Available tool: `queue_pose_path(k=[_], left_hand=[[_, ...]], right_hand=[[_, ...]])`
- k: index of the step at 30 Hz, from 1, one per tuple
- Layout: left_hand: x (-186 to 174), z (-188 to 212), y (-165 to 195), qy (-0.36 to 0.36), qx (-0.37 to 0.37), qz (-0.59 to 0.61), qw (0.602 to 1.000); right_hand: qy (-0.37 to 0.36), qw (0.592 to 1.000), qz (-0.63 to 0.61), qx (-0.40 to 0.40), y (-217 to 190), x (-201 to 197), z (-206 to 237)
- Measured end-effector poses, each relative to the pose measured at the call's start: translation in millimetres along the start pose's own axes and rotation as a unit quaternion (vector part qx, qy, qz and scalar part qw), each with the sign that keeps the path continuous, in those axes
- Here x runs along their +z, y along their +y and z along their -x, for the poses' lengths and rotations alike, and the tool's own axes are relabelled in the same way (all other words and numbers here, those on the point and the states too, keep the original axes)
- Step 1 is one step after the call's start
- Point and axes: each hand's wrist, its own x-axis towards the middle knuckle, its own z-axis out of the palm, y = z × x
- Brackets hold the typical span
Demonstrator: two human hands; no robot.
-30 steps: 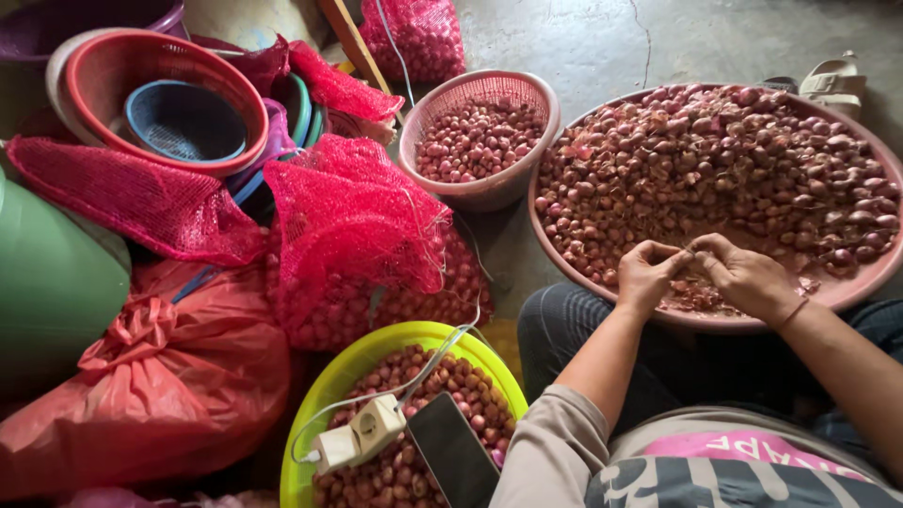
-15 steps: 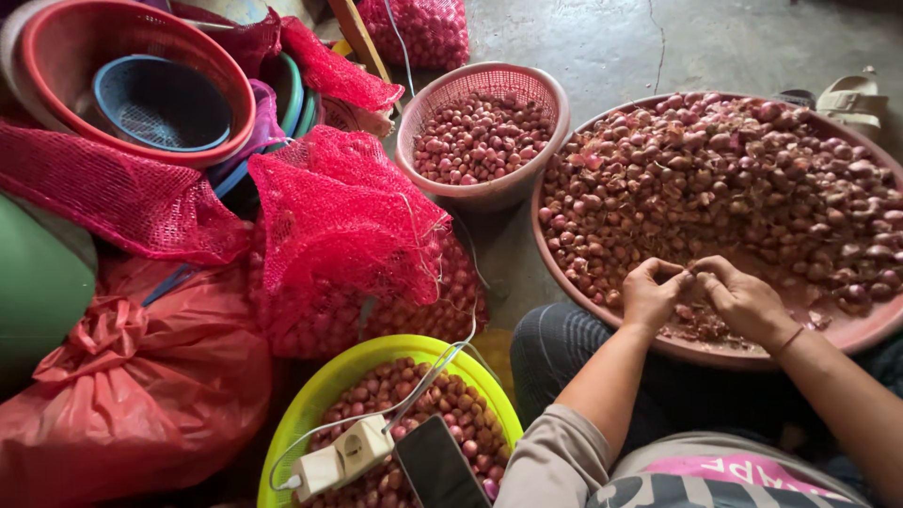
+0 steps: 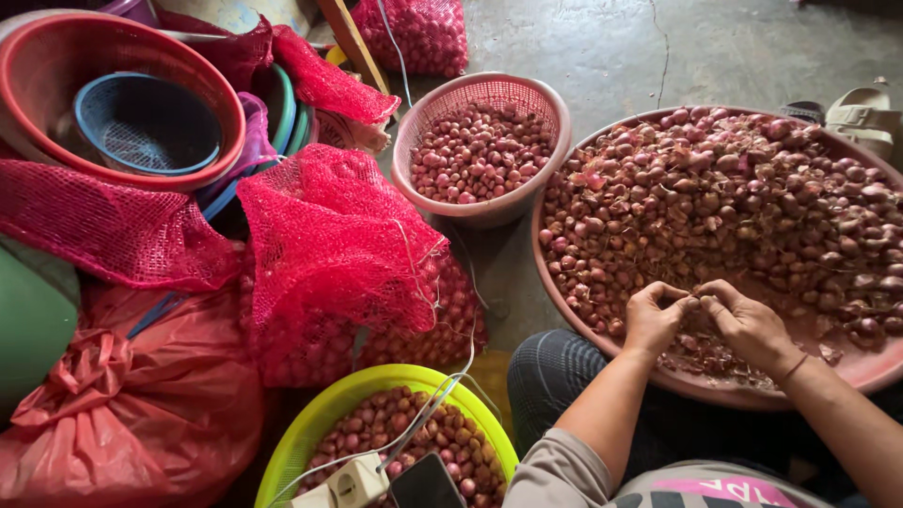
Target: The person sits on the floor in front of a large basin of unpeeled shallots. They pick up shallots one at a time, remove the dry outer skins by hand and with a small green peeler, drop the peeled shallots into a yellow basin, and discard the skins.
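Reddish-brown shallots (image 3: 743, 188) fill a wide pink tray (image 3: 875, 367) that sits on the concrete floor (image 3: 602, 56) toward its right edge, seen from the head camera. Both hands work over the near rim of that tray. The left hand (image 3: 654, 320) and the right hand (image 3: 748, 325) meet fingertip to fingertip, each with its grip pressed together on one small shallot (image 3: 698, 301) held between them, just above a patch of loose papery skins (image 3: 715, 353) on the tray bottom. A thin band (image 3: 795, 369) circles the right wrist.

Just beside the tray, farther from the person, stands a pink perforated basket (image 3: 546, 103) holding cleaner, smaller shallots. Near the bottom edge of the floor area, by the person's knee (image 3: 555, 376), a lime-green basket (image 3: 376, 386) holds more shallots, with a white power adapter (image 3: 343, 484) and a dark phone (image 3: 423, 484) lying on top and a white cable (image 3: 442, 395) running up from them. Between the two baskets slumps a red mesh sack (image 3: 329, 245) part full of shallots. Left of it lie a red plastic bag (image 3: 141, 404) knotted shut and another stretch of red netting (image 3: 103, 235). At the far left corner a stack of basins (image 3: 216, 85) holds a blue basket (image 3: 146, 122). A pale sandal (image 3: 865, 113) rests beyond the tray at the far right.
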Motion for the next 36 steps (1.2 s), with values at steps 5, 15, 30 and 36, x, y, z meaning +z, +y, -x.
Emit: queue_pose_path(k=[5,15,30,36], left_hand=[[0.4,1.7,-4.6,-0.012,-0.015,0.026,0.999],[-3.3,4.1,-12.7,-0.055,-0.054,0.092,0.993],[-4.0,-4.8,-31.3,-0.043,-0.138,0.234,0.961],[-6.5,-10.0,-37.6,-0.033,-0.167,0.265,0.949]], right_hand=[[-0.035,0.993,-0.110,-0.032,13.6,0.6,-9.6],[-0.074,0.980,-0.180,0.037,30.1,3.1,-21.0],[-0.110,0.953,-0.283,-0.015,29.2,-8.5,-12.4],[-0.104,0.946,-0.308,-0.009,42.1,-0.8,-16.3]])
